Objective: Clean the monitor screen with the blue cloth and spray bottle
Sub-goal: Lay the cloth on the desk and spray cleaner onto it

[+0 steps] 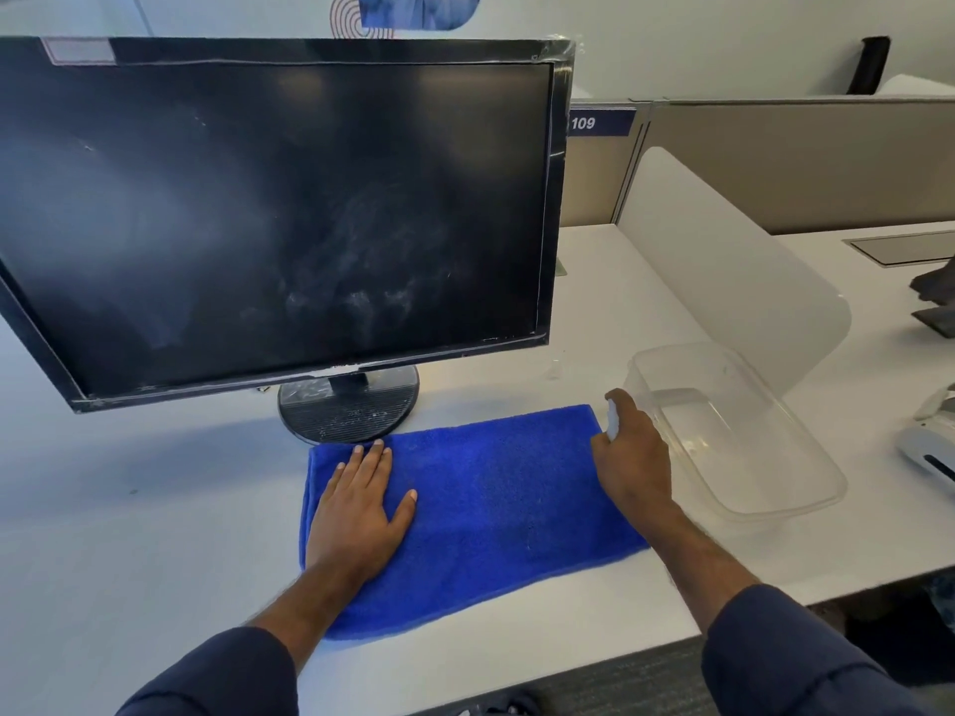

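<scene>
The right hand is curled around a small white spray bottle, of which only the top shows between the fingers; the rest of the bottle is hidden by the hand. This hand sits at the right end of the blue cloth, over its far right corner. The left hand lies flat, palm down, on the left part of the blue cloth, fingers straight and slightly spread, thumb held out to the right; it holds nothing and presses on the fabric. The blue cloth is spread flat on the white desk, lengthwise from left to right, with its far left edge touching or just overlapping the round black base of the monitor. The monitor stands directly behind the blue cloth, its screen dark and marked with pale smears across the lower centre, and its bezel edged with thin plastic film. Just right of the blue cloth, beside the right hand, sits an empty clear plastic container. Behind that container, further right of the blue cloth, a translucent white divider panel stands upright on the desk. A blue label reading 109 is fixed to the partition behind the monitor's right edge. Both forearms wear dark blue sleeves.
</scene>
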Demonstrator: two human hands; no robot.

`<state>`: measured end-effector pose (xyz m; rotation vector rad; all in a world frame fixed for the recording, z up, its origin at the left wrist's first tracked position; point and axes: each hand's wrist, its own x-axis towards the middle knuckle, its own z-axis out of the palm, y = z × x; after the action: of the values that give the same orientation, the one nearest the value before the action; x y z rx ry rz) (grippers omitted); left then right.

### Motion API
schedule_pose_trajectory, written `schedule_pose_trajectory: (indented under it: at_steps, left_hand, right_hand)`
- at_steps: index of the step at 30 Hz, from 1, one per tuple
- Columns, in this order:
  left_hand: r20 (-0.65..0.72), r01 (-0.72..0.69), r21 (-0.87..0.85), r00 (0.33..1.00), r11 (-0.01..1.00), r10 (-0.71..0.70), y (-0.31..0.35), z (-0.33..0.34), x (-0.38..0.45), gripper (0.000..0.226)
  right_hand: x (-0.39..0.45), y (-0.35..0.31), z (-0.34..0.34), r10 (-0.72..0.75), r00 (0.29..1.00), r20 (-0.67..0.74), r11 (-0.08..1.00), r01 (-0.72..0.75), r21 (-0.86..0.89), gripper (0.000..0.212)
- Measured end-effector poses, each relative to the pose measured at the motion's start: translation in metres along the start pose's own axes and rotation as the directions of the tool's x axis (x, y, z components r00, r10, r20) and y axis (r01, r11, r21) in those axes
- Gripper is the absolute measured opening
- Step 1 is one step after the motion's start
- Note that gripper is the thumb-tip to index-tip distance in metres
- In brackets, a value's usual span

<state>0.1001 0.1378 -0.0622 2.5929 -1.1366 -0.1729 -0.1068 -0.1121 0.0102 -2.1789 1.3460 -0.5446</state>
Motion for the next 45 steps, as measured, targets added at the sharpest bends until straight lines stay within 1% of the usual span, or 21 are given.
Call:
schedule_pose_trajectory:
  at_steps: [2, 5, 8, 10, 12, 15, 17, 19, 22, 24, 29, 35, 38, 40, 45]
  left_hand:
    - [0.004, 0.004, 0.003, 1.000, 1.000, -0.004, 0.000, 0.000, 0.000, 0.076]
    - [0.010, 0.010, 0.016, 1.000, 1.000, -0.011, 0.001, 0.000, 0.000, 0.075]
    - [0.010, 0.016, 0.013, 1.000, 1.000, -0.016, 0.002, -0.002, 0.000, 0.075]
    - [0.010, 0.019, 0.016, 1.000, 1.000, -0.019, 0.002, -0.003, -0.001, 0.075]
    - [0.006, 0.019, 0.018, 1.000, 1.000, -0.020, 0.002, -0.003, -0.001, 0.075]
    - [0.001, 0.020, 0.014, 1.000, 1.000, -0.020, 0.003, -0.003, 0.000, 0.074]
    - [0.001, 0.024, 0.013, 1.000, 1.000, -0.024, 0.003, -0.002, -0.001, 0.074]
    - [0.001, 0.028, 0.012, 1.000, 1.000, -0.028, 0.003, -0.003, 0.000, 0.075]
    - [0.007, 0.034, 0.010, 0.999, 0.999, -0.034, 0.003, -0.003, 0.000, 0.075]
    - [0.006, 0.037, 0.007, 0.999, 0.999, -0.037, 0.003, -0.003, 0.000, 0.075]
    - [0.011, 0.034, 0.010, 0.999, 0.999, -0.034, 0.004, -0.004, -0.001, 0.076]
    - [0.006, 0.033, 0.012, 0.999, 0.999, -0.033, 0.004, -0.005, 0.000, 0.076]
    - [0.004, 0.029, 0.018, 1.000, 0.999, -0.029, 0.005, -0.006, -0.001, 0.075]
    - [0.004, 0.030, 0.014, 1.000, 0.999, -0.030, 0.005, -0.007, -0.001, 0.076]
    - [0.006, 0.030, 0.002, 1.000, 1.000, -0.030, 0.005, -0.006, -0.001, 0.076]
  right_hand:
    - [0.004, 0.001, 0.004, -0.001, 1.000, 0.007, 1.000, 0.001, 0.009, 0.051]
    - [0.010, -0.003, 0.008, -0.039, 0.999, 0.007, 0.998, 0.039, 0.049, 0.055]
    - [0.019, -0.016, 0.005, -0.107, 0.994, -0.034, 0.980, 0.111, 0.164, 0.062]
    - [0.030, -0.027, 0.001, -0.156, 0.986, -0.061, 0.950, 0.167, 0.263, 0.063]
    - [0.044, -0.036, -0.002, -0.168, 0.982, -0.090, 0.921, 0.189, 0.341, 0.057]
    - [0.069, -0.045, -0.006, -0.145, 0.985, -0.095, 0.891, 0.172, 0.419, 0.035]
    - [0.087, -0.047, -0.008, -0.133, 0.987, -0.093, 0.846, 0.161, 0.507, 0.025]
    - [0.105, -0.048, -0.009, -0.121, 0.986, -0.118, 0.826, 0.166, 0.539, 0.024]
    - [0.127, -0.048, -0.011, -0.124, 0.984, -0.128, 0.823, 0.174, 0.541, 0.026]
    - [0.139, -0.047, -0.012, -0.127, 0.986, -0.107, 0.834, 0.164, 0.527, 0.030]
    - [0.161, -0.044, -0.013, -0.104, 0.994, -0.032, 0.915, 0.108, 0.389, 0.037]
    - [0.181, -0.037, -0.004, -0.035, 0.999, 0.023, 0.986, 0.031, 0.164, 0.046]
    - [0.186, -0.038, 0.000, 0.001, 0.998, 0.061, 1.000, -0.003, 0.030, 0.057]
    - [0.187, -0.039, 0.001, 0.036, 0.996, 0.088, 0.999, -0.033, -0.038, 0.061]
    - [0.186, -0.039, 0.000, 0.103, 0.992, 0.076, 0.993, -0.098, -0.067, 0.060]
